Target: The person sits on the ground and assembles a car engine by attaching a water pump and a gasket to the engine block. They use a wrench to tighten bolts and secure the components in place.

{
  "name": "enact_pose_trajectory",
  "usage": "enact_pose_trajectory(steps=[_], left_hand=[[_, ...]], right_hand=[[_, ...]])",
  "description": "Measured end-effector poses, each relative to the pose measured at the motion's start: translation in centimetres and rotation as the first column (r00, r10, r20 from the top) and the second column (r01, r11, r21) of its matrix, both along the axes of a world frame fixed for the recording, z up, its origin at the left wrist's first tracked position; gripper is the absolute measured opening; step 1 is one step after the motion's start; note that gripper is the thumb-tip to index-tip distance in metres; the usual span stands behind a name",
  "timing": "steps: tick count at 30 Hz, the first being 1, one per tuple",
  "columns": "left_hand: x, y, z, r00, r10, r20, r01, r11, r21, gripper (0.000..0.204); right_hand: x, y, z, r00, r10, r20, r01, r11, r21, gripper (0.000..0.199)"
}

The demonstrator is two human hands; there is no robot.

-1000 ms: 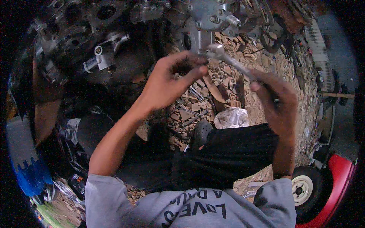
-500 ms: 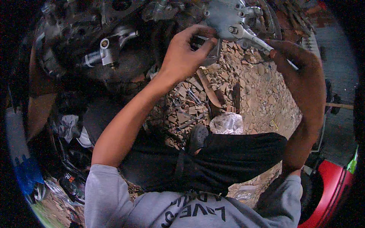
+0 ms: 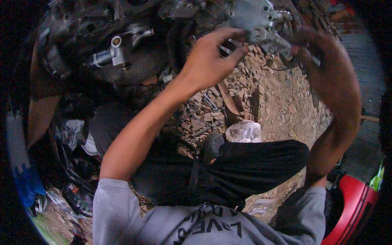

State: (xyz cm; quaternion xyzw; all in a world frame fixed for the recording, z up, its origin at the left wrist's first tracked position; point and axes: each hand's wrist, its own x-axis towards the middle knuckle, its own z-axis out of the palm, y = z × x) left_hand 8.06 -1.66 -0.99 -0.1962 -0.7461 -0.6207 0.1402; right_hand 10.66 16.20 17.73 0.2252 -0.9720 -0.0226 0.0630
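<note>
Wrench (image 3: 281,44) | right hand (image 3: 328,61) gripping it | left hand (image 3: 210,59): cannot tell | shard-strewn ground (image 3: 281,104) | red panel (image 3: 348,204), lower right

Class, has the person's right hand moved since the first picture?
Yes: judged against the crumpled silvery wrapper on the ground, the right hand has moved up and to the right in the view, to beside the grey metal housing.

Below me, the ground (image 3: 279,128) is littered with broken shards (image 3: 291,108). To my right are a grey surface (image 3: 362,73) and a red panel (image 3: 350,204). Dim light leaves my left in shadow.
</note>
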Motion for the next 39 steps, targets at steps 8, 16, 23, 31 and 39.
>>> enact_pose_trajectory(steps=[8, 16, 23, 31, 39], left_hand=[[-0.1, 0.9, 0.7, 0.991, -0.129, 0.024, 0.127, 0.988, 0.084, 0.041], [-0.8, 0.7, -0.1, 0.977, -0.204, 0.056, 0.193, 0.969, 0.154, 0.043], [-0.8, 0.2, -0.2, 0.982, -0.185, 0.026, 0.181, 0.978, 0.106, 0.042], [-0.7, 1.3, 0.7, 0.991, -0.094, 0.092, 0.082, 0.989, 0.125, 0.034], [-2.1, 2.2, 0.0, 0.998, -0.055, -0.021, 0.058, 0.986, 0.154, 0.024]], right_hand=[[5.5, -1.6, -11.4, 0.88, -0.441, 0.179, 0.474, 0.842, -0.258, 0.039], [1.4, -2.6, -18.7, 0.986, -0.144, 0.088, 0.168, 0.788, -0.592, 0.046], [1.2, -2.0, -19.4, 0.992, -0.071, 0.102, 0.123, 0.703, -0.7, 0.047], [3.5, 1.9, -20.0, 0.899, -0.158, 0.408, 0.346, 0.828, -0.441, 0.025], [6.4, 2.1, -6.4, 0.952, -0.234, 0.199, 0.287, 0.907, -0.308, 0.025]])
